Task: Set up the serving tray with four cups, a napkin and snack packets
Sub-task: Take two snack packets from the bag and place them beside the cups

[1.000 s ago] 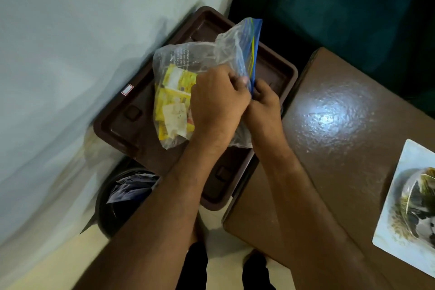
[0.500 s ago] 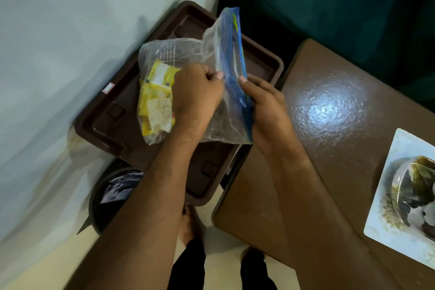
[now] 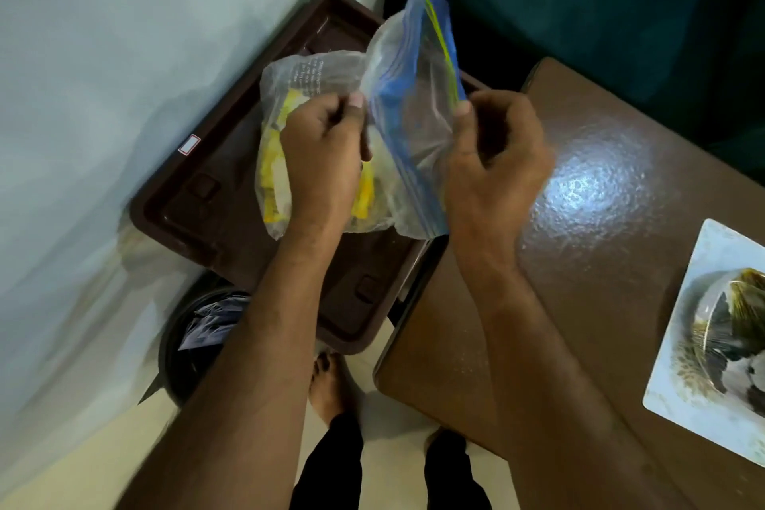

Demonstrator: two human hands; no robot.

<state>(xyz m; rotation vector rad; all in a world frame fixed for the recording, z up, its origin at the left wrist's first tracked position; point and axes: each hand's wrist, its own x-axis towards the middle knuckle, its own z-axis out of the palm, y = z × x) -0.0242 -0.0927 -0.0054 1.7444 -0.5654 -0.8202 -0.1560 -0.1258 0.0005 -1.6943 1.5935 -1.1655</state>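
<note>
A clear zip bag (image 3: 410, 103) with a blue and yellow seal strip hangs over the brown serving tray (image 3: 198, 215). Yellow snack packets (image 3: 275, 161) show through its left side. My left hand (image 3: 323, 161) pinches one lip of the bag's mouth and my right hand (image 3: 492, 161) pinches the other, with the mouth pulled apart between them. The tray is bare, standing beside the white wall on the left. No cups or napkin are in view.
A glossy brown table (image 3: 588, 228) lies to the right of the tray, with a white square plate (image 3: 679, 344) holding a wrapped item at its right edge. A dark round bin (image 3: 194, 344) with papers sits on the floor under the tray. My bare feet stand below.
The hands have drawn apart, pulling the bag's seal open wider. The bag's top edge has risen a little.
</note>
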